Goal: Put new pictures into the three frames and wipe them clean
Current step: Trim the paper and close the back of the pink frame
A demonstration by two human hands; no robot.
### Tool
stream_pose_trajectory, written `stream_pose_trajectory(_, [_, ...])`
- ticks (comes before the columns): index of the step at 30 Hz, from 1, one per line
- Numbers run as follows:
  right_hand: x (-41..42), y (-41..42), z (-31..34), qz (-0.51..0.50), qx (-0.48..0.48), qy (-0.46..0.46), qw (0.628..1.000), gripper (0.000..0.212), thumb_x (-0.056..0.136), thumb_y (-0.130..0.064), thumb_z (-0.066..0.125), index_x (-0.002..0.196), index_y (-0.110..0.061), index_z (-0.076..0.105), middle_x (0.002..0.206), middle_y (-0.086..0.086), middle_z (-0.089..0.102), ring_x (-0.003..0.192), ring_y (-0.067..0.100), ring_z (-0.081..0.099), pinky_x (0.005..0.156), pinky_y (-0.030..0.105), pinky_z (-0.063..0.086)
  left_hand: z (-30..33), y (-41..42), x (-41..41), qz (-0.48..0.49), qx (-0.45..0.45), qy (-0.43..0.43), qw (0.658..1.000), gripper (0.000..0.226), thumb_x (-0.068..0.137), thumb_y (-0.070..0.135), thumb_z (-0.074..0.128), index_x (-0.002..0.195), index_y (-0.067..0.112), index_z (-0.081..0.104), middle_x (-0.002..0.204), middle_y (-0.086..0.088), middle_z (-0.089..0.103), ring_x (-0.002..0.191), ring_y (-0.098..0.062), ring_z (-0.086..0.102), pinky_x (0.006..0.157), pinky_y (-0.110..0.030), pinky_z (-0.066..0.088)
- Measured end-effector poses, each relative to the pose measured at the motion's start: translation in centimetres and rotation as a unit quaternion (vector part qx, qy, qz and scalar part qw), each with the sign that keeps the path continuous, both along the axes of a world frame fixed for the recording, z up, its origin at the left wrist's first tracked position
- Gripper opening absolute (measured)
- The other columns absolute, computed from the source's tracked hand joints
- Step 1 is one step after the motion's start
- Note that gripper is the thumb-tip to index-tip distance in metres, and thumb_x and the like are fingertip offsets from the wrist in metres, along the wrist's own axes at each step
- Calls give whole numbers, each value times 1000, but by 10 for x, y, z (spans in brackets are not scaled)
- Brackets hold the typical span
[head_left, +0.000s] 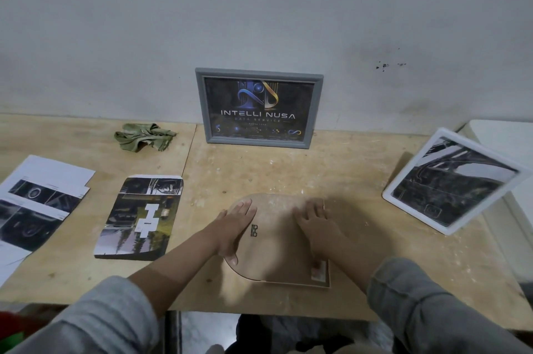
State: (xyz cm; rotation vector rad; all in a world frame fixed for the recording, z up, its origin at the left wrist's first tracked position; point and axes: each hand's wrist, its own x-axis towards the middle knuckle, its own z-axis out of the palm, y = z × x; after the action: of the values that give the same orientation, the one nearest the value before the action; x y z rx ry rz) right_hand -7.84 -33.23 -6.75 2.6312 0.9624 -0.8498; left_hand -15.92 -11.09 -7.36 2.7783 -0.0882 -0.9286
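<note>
Pressing flat: left hand [235, 224] and right hand [315, 221], fingers straight, rest on a frame's brown fibreboard back [277, 250], face-down mid-worktop [360, 180]. Grey frame [258, 108] leans on wall; white frame [452, 180] stands tilted at right. Glossy prints [138, 216], paper sheets [37, 201] and crumpled green cloth [142, 136] at left.

Two bare forearms, hands uncovered: left hand [235, 228], right hand [317, 225]. Grey long sleeves [427, 299] in soft knit-like fabric, pushed up, bunched below elbows. No rings, watch visible.
</note>
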Motion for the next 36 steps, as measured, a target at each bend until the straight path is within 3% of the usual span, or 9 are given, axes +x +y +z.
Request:
stream_pose_trajectory(3, [5,-2,0,11,-8,8,1000,121,71,-12,76,148,-17,-16,152,25,-21,140,45,-16,116,49,-1,2,-1,3,7,7,8,1000,147,56,31,90,147,8,-23,153,-15,-32,144,-31,-23,117,-46,-1])
stream_pose_trajectory(7, [10,-4,1,42,-35,32,998,138,57,-31,88,149,-17,-14,154,24,-17,142,42,-13,115,49,0,4,10,3,9,-44,29,999,145,57,32,90,148,7,-20,156,-12,-28,145,-24,-22,117,-39,-7])
stream_pose_trajectory(11, [9,3,0,55,-58,9,997,124,66,-17,82,149,-10,-9,152,31,-12,141,49,1,117,52,10,2,11,3,-22,-23,24,999,141,61,35,87,149,5,-19,156,-14,-25,146,-24,-19,116,-37,-8])
stream_pose_trajectory(14, [5,7,-5,52,-54,-10,997,110,73,-7,71,148,-6,-9,150,35,-9,140,51,5,116,50,6,-4,8,-1,-38,12,14,999,140,62,38,86,148,4,-20,155,-17,-26,146,-26,-19,117,-40,-5])
stream_pose_trajectory(18, [4,2,-4,52,-47,-6,998,119,67,-9,78,149,-8,-8,151,34,-10,140,50,3,117,48,6,-4,6,-3,-61,54,6,997,138,64,40,84,147,3,-20,156,-17,-25,147,-27,-16,118,-41,-1])
stream_pose_trajectory(28, [-14,-16,-6,24,-7,9,1000,102,81,-3,64,149,-15,-12,152,31,-14,141,47,-3,115,53,15,-2,16,-3,-138,84,9,987,136,68,60,72,146,5,-24,153,-16,-32,145,-28,-20,118,-44,4])
stream_pose_trajectory(32, [-11,-32,-8,14,24,26,999,125,67,-16,79,148,-23,-16,154,22,-16,144,36,-9,118,47,8,-9,19,-6,-120,61,3,991,133,69,59,72,146,10,-25,152,-11,-35,145,-24,-22,118,-44,0])
stream_pose_trajectory(36, [-22,-41,-9,-26,45,-3,999,122,68,-25,79,149,-28,-11,154,23,-17,143,40,-9,116,49,6,-9,19,-16,-65,39,-14,997,129,70,51,75,149,16,-21,154,-9,-33,146,-25,-20,118,-45,-1])
